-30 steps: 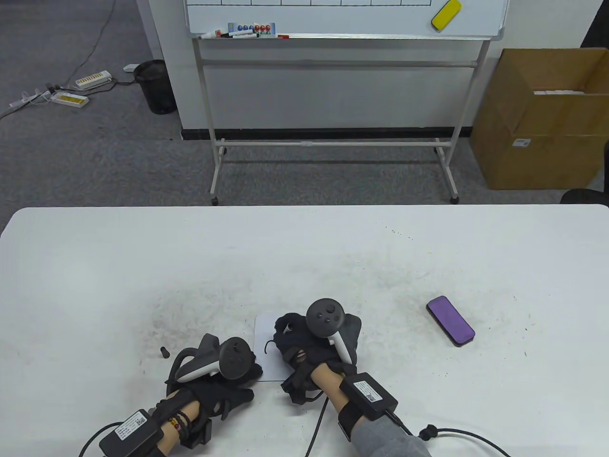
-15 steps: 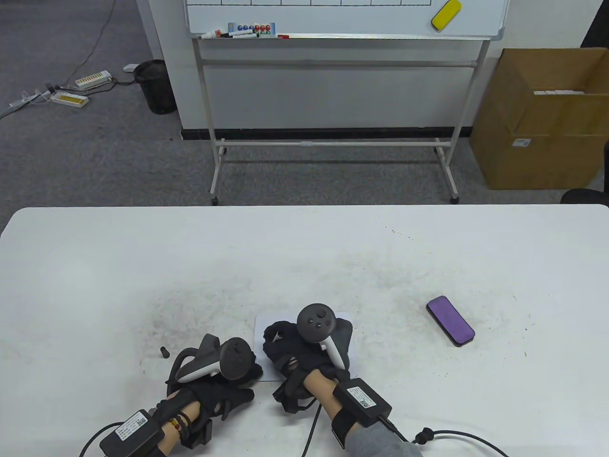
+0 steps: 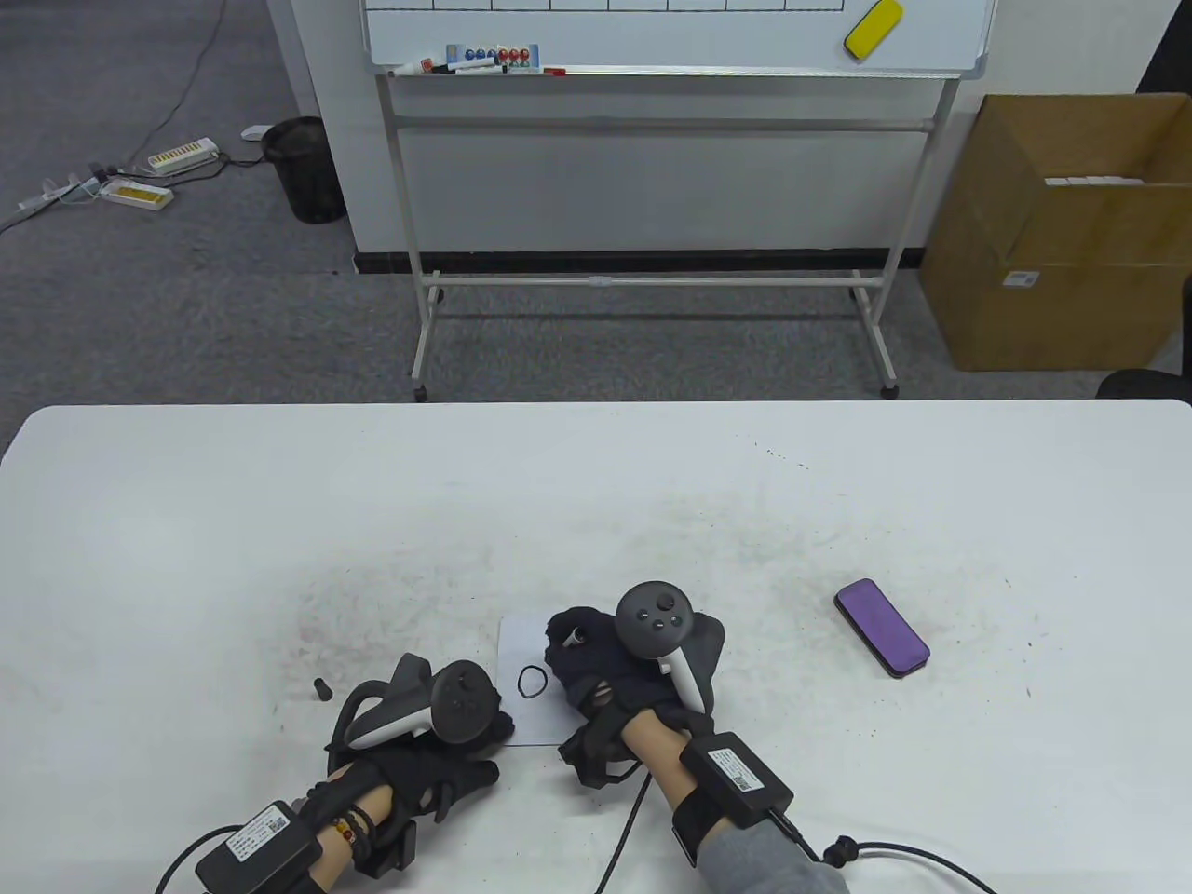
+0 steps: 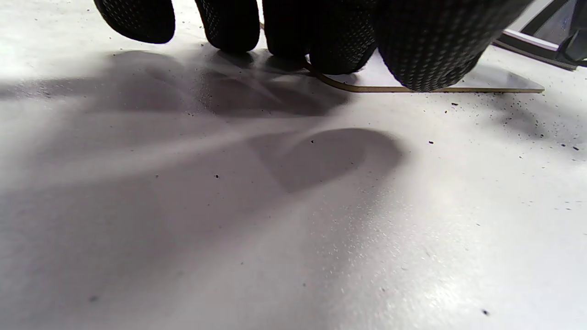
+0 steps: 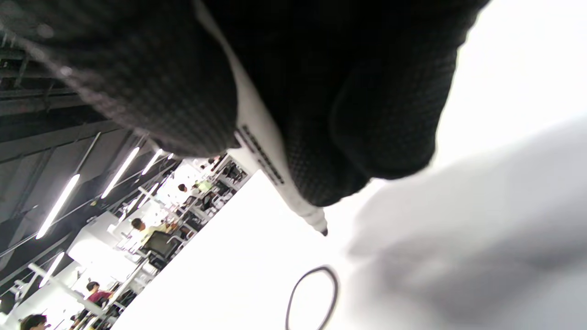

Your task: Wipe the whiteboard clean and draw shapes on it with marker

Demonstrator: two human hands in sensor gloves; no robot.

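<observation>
A small white board [image 3: 518, 644] lies flat on the table near its front edge, with a small black circle [image 3: 532, 682] drawn on it. My right hand [image 3: 596, 670] grips a white marker [image 3: 570, 639] just right of the circle. In the right wrist view the marker [image 5: 270, 169] points down, its tip [image 5: 323, 231] lifted slightly above the circle [image 5: 314, 298]. My left hand [image 3: 480, 731] rests at the board's lower left corner. Its fingertips [image 4: 348, 55] press flat on the board's edge [image 4: 458, 87].
A black marker cap [image 3: 322, 689] lies left of my left hand. A purple eraser [image 3: 881, 627] sits on the table to the right. Behind the table stand a large whiteboard on a frame [image 3: 670, 140], a cardboard box [image 3: 1052, 233] and a black bin [image 3: 303, 168].
My right hand swung left over the board, then back right. A partial arc has become a closed circle. The left hand has not moved.
</observation>
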